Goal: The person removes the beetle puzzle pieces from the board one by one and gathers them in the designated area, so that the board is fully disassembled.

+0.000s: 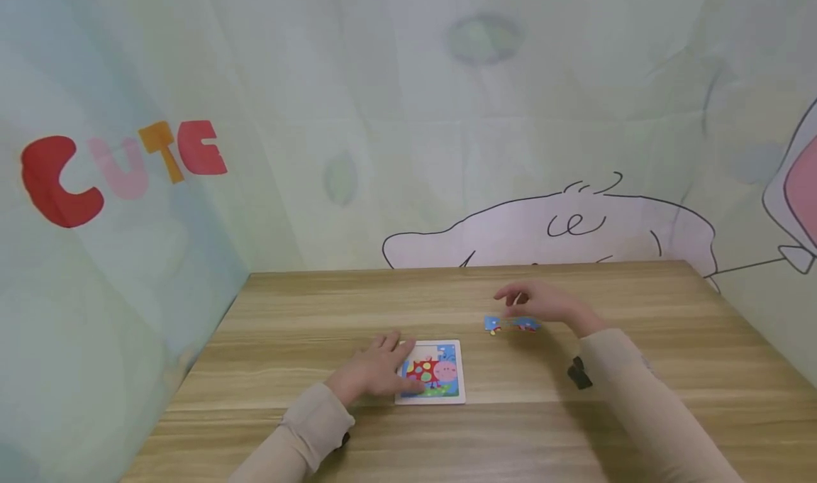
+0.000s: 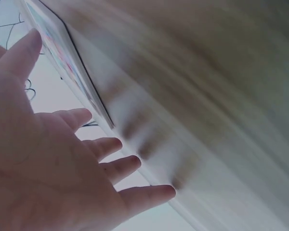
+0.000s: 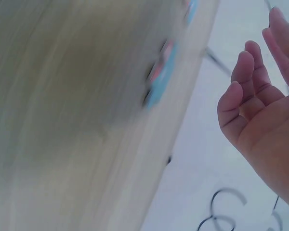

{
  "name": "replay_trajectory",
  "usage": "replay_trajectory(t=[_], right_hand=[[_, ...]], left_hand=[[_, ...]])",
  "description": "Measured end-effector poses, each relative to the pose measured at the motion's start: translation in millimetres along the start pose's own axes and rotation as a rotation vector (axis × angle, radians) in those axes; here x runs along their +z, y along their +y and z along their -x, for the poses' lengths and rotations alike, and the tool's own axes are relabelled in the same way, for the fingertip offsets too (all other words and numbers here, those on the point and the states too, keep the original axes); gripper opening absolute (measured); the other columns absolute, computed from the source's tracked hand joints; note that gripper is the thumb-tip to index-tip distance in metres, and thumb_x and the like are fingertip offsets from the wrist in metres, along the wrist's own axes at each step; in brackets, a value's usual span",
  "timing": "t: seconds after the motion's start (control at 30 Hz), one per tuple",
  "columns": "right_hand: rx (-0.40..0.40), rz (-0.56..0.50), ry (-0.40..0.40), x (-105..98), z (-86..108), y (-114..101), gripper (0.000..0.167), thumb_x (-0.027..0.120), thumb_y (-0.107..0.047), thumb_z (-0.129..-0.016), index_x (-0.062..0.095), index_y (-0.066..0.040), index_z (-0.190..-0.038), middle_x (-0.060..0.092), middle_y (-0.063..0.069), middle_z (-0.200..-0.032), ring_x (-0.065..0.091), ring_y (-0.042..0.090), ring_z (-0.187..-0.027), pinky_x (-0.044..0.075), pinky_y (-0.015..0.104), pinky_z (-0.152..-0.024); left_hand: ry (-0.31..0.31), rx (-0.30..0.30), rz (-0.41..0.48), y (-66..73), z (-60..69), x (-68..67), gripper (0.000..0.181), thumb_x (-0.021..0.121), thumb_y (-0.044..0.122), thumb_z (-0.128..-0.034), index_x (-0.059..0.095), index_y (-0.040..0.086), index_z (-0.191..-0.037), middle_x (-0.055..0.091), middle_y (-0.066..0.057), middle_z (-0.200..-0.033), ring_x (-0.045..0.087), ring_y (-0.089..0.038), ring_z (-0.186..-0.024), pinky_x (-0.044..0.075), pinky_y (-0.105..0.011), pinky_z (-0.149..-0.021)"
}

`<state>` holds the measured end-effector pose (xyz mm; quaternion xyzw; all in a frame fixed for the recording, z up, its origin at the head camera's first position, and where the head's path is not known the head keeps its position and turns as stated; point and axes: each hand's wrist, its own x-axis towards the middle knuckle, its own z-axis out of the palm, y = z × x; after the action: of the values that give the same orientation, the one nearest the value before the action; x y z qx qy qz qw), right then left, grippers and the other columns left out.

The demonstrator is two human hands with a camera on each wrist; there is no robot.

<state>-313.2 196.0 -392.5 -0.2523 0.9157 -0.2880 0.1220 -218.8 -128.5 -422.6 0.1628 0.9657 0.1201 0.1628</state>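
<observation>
A square jigsaw puzzle (image 1: 449, 389) in a white frame lies on the table, showing a pink-faced cartoon figure in spotted red. Its upper left part shows a pale bare patch. My left hand (image 1: 378, 368) lies along the puzzle's left side with fingers spread, its thumb over the lower part; the left wrist view shows the straight fingers beside the puzzle's edge (image 2: 76, 55). Farther back, my right hand (image 1: 539, 302) hovers with loosely bent fingers and holds nothing. Below it lie two blue and red puzzle pieces, one at left (image 1: 491, 323) and one at right (image 1: 528, 323).
The wood-grained table (image 1: 306, 313) ends at the back against a printed cloth (image 1: 357, 206) with a cartoon outline and coloured letters. Dark straps or devices (image 1: 579, 374) show under the wrists.
</observation>
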Motion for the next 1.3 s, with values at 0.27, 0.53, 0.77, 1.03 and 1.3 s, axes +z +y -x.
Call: replay_trajectory(t=[0.27, 0.53, 0.77, 1.03, 1.3], right_hand=[[-0.088, -0.053, -0.049, 20, -13.7, -32, 0.032, 0.068, -0.016, -0.09, 0.065, -0.008, -0.121, 0.063, 0.007, -0.105, 0.059, 0.019, -0.094, 0.05, 0.034, -0.077], [-0.164, -0.07, -0.118, 43, -23.2, -56, 0.028, 0.072, -0.016, -0.087, 0.068, -0.009, -0.113, 0.064, 0.006, -0.104, 0.056, 0.016, -0.091, 0.049, 0.03, -0.075], [-0.172, -0.057, -0.16, 58, -29.5, -64, 0.025, 0.074, -0.016, -0.084, 0.07, -0.014, -0.108, 0.062, -0.002, -0.099, 0.055, 0.015, -0.09, 0.047, 0.031, -0.078], [-0.158, -0.094, -0.216, 72, -34.8, -68, 0.025, 0.077, -0.015, -0.081, 0.071, -0.014, -0.106, 0.06, -0.002, -0.096, 0.052, 0.014, -0.088, 0.046, 0.031, -0.077], [-0.105, -0.09, -0.248, 80, -38.9, -69, 0.022, 0.078, -0.014, -0.08, 0.07, -0.017, -0.1, 0.058, -0.002, -0.09, 0.049, 0.015, -0.086, 0.043, 0.032, -0.079]], left_hand=[[-0.002, 0.02, 0.004, 9.5, 3.0, 5.5, 0.089, 0.064, 0.065, -0.079, 0.036, 0.02, -0.15, 0.022, -0.014, -0.158, 0.021, -0.041, -0.143, 0.022, -0.067, -0.108], [0.004, 0.01, 0.007, 19.5, 13.9, 7.4, 0.085, 0.064, 0.063, -0.0803, 0.04, 0.018, -0.148, 0.024, -0.017, -0.157, 0.021, -0.042, -0.143, 0.021, -0.07, -0.106], [0.008, 0.04, -0.014, 27.5, 25.3, 13.9, 0.081, 0.061, 0.062, -0.0833, 0.041, 0.017, -0.148, 0.027, -0.016, -0.156, 0.022, -0.044, -0.142, 0.022, -0.073, -0.102], [0.029, 0.104, -0.037, 36.3, 39.8, 22.0, 0.08, 0.058, 0.061, -0.0848, 0.041, 0.014, -0.147, 0.028, -0.017, -0.156, 0.023, -0.043, -0.142, 0.023, -0.073, -0.102], [0.018, 0.109, -0.04, 41.9, 49.5, 25.3, 0.078, 0.059, 0.061, -0.0847, 0.041, 0.017, -0.147, 0.028, -0.015, -0.156, 0.023, -0.042, -0.142, 0.024, -0.072, -0.102]])
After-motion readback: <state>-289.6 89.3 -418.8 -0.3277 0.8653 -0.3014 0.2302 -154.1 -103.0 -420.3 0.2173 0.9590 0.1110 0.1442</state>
